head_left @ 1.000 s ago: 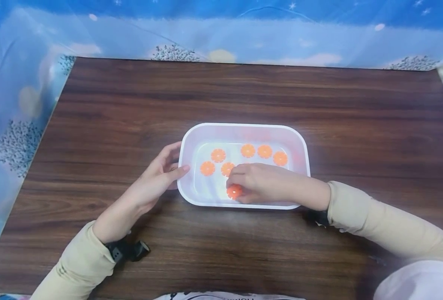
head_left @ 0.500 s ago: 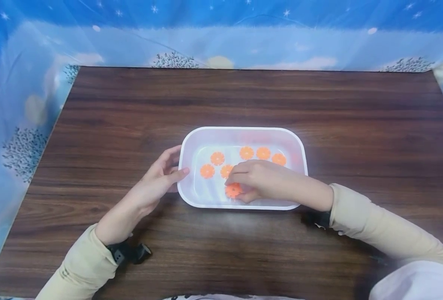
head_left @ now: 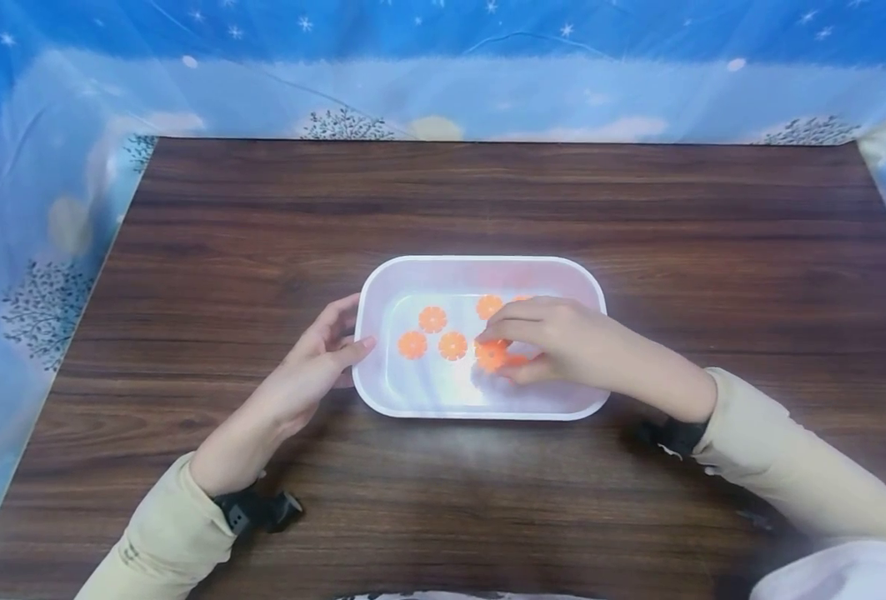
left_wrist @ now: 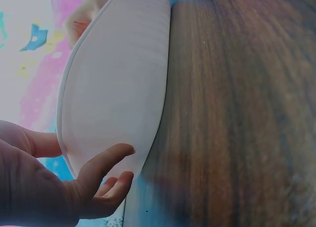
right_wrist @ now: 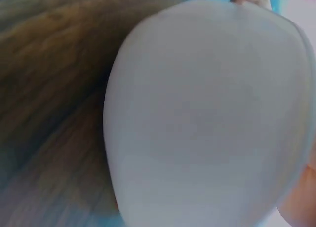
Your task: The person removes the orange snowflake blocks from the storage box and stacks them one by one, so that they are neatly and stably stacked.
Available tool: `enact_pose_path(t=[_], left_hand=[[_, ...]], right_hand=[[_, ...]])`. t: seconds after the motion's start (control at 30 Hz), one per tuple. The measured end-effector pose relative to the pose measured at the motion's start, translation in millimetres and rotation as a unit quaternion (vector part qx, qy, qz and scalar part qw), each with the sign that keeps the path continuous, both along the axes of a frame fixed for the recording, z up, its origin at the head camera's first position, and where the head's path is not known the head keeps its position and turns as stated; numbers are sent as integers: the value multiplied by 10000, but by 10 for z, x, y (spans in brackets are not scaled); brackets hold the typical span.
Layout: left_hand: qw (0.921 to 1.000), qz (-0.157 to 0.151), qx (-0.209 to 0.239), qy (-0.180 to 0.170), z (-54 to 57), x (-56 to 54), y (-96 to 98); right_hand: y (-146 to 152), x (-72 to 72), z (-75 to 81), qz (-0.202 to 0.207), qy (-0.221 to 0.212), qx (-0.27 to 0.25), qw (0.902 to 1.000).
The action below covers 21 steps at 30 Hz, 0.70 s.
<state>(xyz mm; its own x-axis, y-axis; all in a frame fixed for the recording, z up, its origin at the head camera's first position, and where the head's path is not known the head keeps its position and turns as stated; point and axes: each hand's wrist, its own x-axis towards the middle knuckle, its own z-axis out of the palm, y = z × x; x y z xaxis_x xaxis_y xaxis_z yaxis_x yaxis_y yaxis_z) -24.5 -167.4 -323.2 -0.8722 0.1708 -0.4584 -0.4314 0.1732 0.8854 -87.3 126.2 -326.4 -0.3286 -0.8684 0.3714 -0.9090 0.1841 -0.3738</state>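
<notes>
A white plastic basin [head_left: 412, 400], rectangular with rounded corners, sits on the table with several flat orange notched discs [head_left: 432, 319] in it. My left hand [head_left: 315, 358] grips its left end, thumb over the rim and fingers along the outer wall; the left wrist view shows those fingers on the basin wall [left_wrist: 113, 89]. Inside the basin my right hand [head_left: 563, 342] pinches an orange notched disc [head_left: 491, 357] between thumb and fingers. More orange shows just beside the thumb, partly covered. The basin's outer wall [right_wrist: 207, 113] fills most of the right wrist view and hides the fingers.
The dark wood-grain table [head_left: 262, 217] stretches around the basin on all sides. A blue patterned cloth [head_left: 443, 67] hangs behind its far edge and down the left side. Black straps with small devices [head_left: 258, 510] sit on both wrists.
My right hand has moved right and slightly away from me, bringing the pinched disc from near the front wall toward the basin's middle. The left hand keeps its grip.
</notes>
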Motion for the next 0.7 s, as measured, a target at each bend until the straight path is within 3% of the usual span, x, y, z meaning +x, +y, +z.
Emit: enact_pose_path(t=[0.27, 0.53, 0.7], left_hand=[[10000, -32, -89, -15, 23, -3, 1], [10000, -77, -28, -7, 35, 16, 9], [9999, -110, 13, 46, 20, 17, 3]], right_hand=[[295, -30, 62, -427, -293, -34, 9987], [558, -12, 143, -928, 39, -160, 9956], [722, -5, 165, -1048, -106, -368, 9938]])
